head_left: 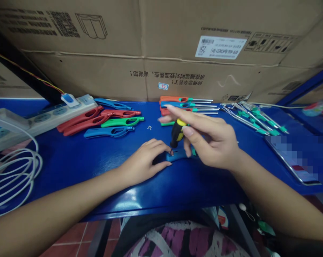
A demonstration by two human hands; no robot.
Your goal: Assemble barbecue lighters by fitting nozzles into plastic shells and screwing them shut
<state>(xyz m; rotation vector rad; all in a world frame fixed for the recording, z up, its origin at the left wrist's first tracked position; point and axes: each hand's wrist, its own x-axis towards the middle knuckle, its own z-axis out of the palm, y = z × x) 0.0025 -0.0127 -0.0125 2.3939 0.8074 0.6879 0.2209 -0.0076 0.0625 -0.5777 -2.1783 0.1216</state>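
On the blue tabletop, a blue utility lighter [179, 154] lies partly hidden under both hands. My left hand [145, 157] pinches its left end between thumb and fingers. Above it, my right hand [216, 137] grips a short black-and-yellow screwdriver [177, 134], tilted with its tip down at the lighter. The thumb and curled fingers are round the handle while the index finger extends past it. A few tiny screws [149, 127] lie just beyond my left hand.
Red, green and blue lighter handles [118, 122] lie at left, beside a white power strip [59, 114] and coiled white cable [30, 160]. Assembled lighters [177, 99] sit at the back. Metal lighter tubes [257, 116] and a phone [293, 160] are at right. Cardboard [172, 46] stands behind.
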